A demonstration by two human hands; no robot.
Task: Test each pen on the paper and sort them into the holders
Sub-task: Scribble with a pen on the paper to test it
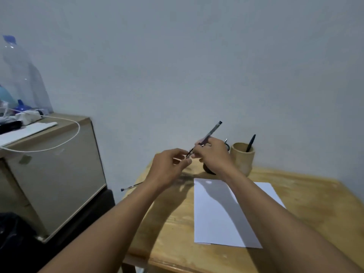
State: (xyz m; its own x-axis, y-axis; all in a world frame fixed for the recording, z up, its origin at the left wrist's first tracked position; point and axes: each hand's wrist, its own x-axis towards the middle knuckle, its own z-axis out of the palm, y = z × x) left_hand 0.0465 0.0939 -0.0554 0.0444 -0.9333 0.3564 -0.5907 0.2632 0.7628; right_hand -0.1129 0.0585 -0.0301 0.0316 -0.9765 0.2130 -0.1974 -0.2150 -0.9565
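My right hand [213,154] grips a dark pen [210,133] that slants up to the right, held above the table's far edge. My left hand [169,166] pinches at the pen's lower tip, probably the cap; the blur hides the detail. A white sheet of paper [218,219] lies flat on the wooden table [307,205]. A bamboo holder [241,157] stands at the back with one black pen [250,143] in it. A dark holder [207,168] sits mostly hidden behind my right hand. Another pen [131,186] lies at the table's left edge, poking out past it.
A beige cabinet [57,174] stands left of the table, with a white cable [65,142], clear plastic bottles [23,75] and clutter on top. A bare wall rises right behind the table. A black bag [13,229] lies on the floor at lower left.
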